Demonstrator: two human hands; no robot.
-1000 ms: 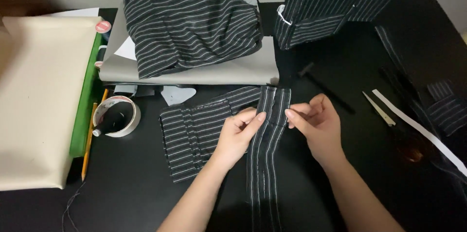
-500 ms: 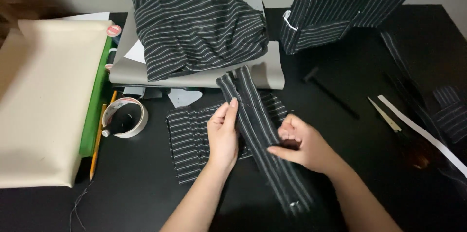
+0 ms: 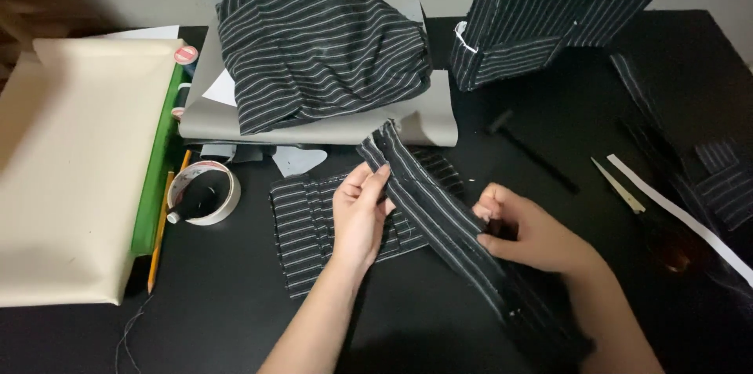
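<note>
A long black strip of fabric with thin white stripes [image 3: 427, 193] runs diagonally from upper left to lower right over the black table. My left hand [image 3: 359, 213] pinches it near its upper end. My right hand [image 3: 527, 230] grips it further down, fingers curled around its edge. Under the strip lies a flat rectangular piece of the same striped cloth [image 3: 314, 229].
A heap of striped cloth [image 3: 318, 44] sits on a grey board [image 3: 423, 127]. A striped garment [image 3: 549, 9] stands at the back right. A roll of tape [image 3: 202, 192], a pencil [image 3: 161, 233], a cream board [image 3: 74, 162], scissors [image 3: 635, 205] and a white strip [image 3: 678, 217] lie around.
The strip has swung from upright to a diagonal. My right hand slid down and to the right along it. My left hand stayed near its upper end.
</note>
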